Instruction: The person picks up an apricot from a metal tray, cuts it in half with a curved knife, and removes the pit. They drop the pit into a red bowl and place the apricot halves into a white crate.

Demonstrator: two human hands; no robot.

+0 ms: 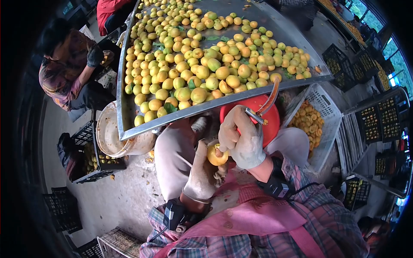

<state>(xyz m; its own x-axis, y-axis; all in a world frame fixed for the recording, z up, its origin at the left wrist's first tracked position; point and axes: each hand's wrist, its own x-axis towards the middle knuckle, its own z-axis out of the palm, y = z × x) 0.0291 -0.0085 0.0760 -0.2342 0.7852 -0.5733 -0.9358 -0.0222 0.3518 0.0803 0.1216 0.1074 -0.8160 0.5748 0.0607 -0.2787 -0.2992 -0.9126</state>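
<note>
In the head view my left hand (204,170), in a dirty beige glove, is closed around a yellow apricot (217,155). The fruit is opened, and its brown pit shows in the middle. My right hand (244,136), gloved too, is right beside the fruit with its fingers curled. Out of that fist sticks a curved knife (270,98), its blade pointing up and away, with a metal collar at its base. Its handle is hidden in the fist. Behind the right hand stands a red bucket (274,129), partly under the table edge.
A metal-rimmed sorting table (223,101) carries a heap of yellow-green apricots (185,64) and some leaves. At right a white crate (320,101) holds apricot halves (307,120). A white bucket (107,129) and a black crate (92,159) stand left, near a seated person (71,71).
</note>
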